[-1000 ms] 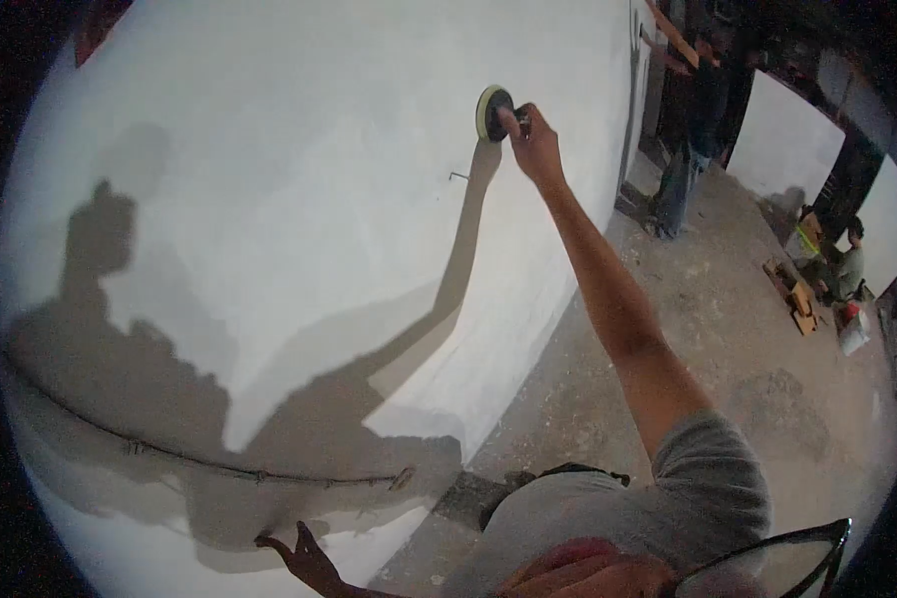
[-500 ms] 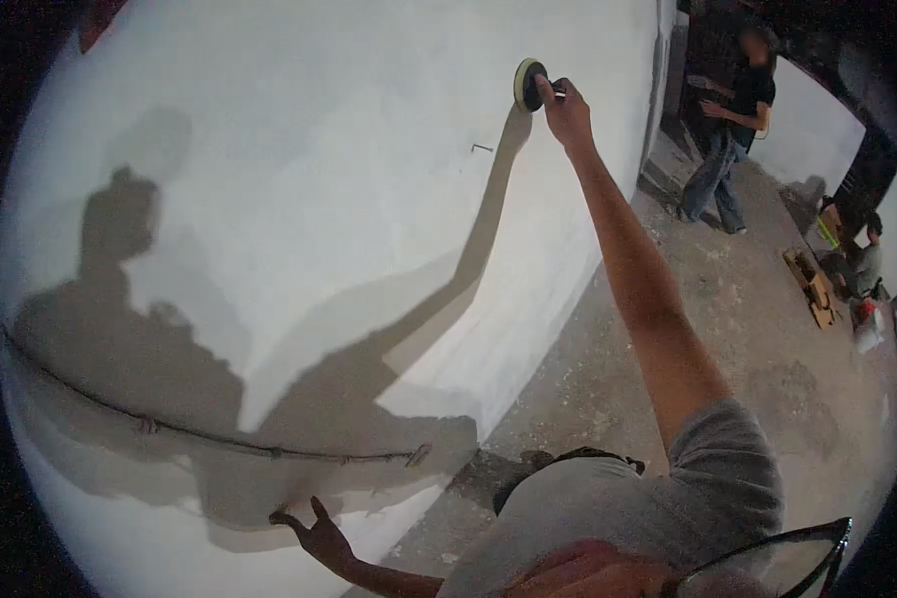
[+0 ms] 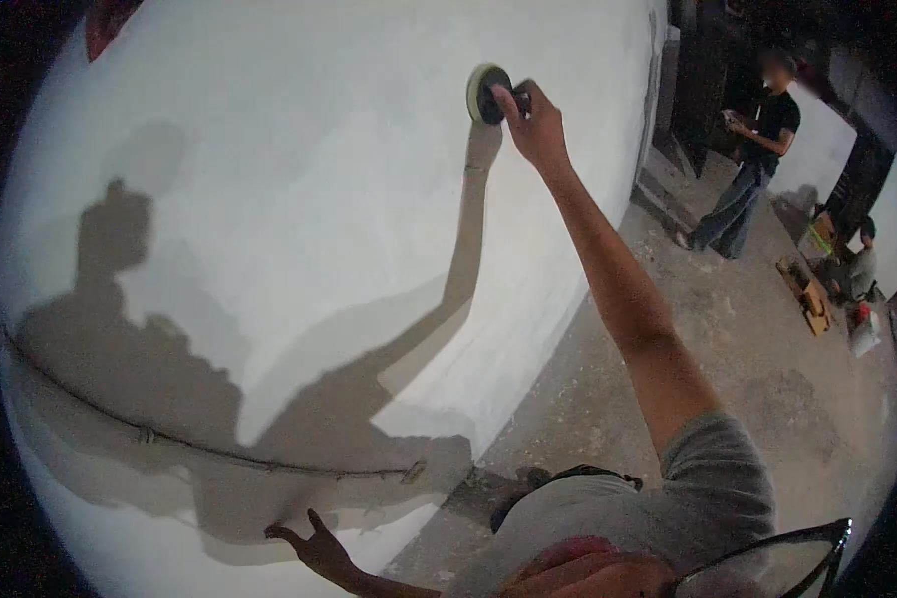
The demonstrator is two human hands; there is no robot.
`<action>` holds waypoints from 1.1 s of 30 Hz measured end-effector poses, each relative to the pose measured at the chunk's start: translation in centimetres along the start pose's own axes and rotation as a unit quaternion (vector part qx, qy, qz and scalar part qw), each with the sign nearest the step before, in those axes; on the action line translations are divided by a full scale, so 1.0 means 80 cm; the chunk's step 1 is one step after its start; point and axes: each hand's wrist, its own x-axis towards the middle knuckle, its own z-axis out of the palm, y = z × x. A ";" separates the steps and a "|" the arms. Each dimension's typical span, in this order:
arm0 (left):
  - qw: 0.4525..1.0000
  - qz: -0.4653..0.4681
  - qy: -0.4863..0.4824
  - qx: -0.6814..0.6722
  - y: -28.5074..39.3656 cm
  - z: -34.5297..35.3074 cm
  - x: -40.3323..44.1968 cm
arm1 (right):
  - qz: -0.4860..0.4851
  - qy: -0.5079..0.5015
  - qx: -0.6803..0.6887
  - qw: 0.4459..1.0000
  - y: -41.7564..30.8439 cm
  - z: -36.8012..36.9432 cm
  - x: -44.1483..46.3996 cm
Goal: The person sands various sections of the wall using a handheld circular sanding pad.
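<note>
Round pad (image 3: 485,94) in right hand (image 3: 537,130)

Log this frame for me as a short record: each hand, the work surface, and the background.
Right hand: arm raised, fingers gripping the dark back of a round pad
Pad: pale-edged, held up at the wall
Left hand: open, holding nothing, near the wall; contact unclear
Wall: white, with the person's shadow across it
On wall, low: dark cable-like strip
Background: one person standing, another low down
</note>
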 end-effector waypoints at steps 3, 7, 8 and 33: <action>0.999 -0.040 -0.016 0.000 0.035 -0.017 -0.003 | -0.019 0.079 0.010 0.997 0.023 0.016 0.050; 1.000 -0.013 -0.013 0.021 0.023 -0.016 -0.001 | 0.016 0.094 -0.011 0.995 0.054 0.011 0.106; 1.000 -0.023 -0.013 0.012 0.040 -0.023 -0.003 | 0.015 0.094 -0.011 0.995 0.047 0.012 0.097; 0.999 -0.025 0.000 0.037 0.110 -0.020 0.029 | -0.097 -0.024 0.012 0.995 -0.038 0.044 0.099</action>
